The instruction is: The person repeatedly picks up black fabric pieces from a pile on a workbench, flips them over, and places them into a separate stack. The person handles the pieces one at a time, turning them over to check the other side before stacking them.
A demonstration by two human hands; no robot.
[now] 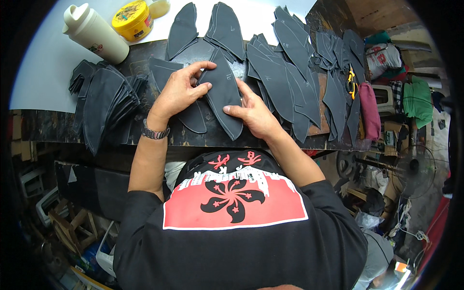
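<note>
Between my hands is a black leaf-shaped panel (222,92), of fabric or leather, with pale marking lines. My left hand (181,89), with a watch on its wrist, grips the panel's left edge between thumb and fingers. On the opposite edge, my right hand (253,111) has its thumb on top and its fingers partly hidden underneath. Beneath my left hand lies another black panel (193,118). Just beyond the held panel are two small stacks of similar pieces, a left stack (181,31) and a right stack (226,31).
Fanned black panels (104,104) lie at the left, and more overlapping panels (275,79) at the right. A cream tumbler (94,34) and yellow tub (133,21) stand at the back left. Yellow-handled scissors (352,83) and a maroon cloth roll (369,111) are at the right.
</note>
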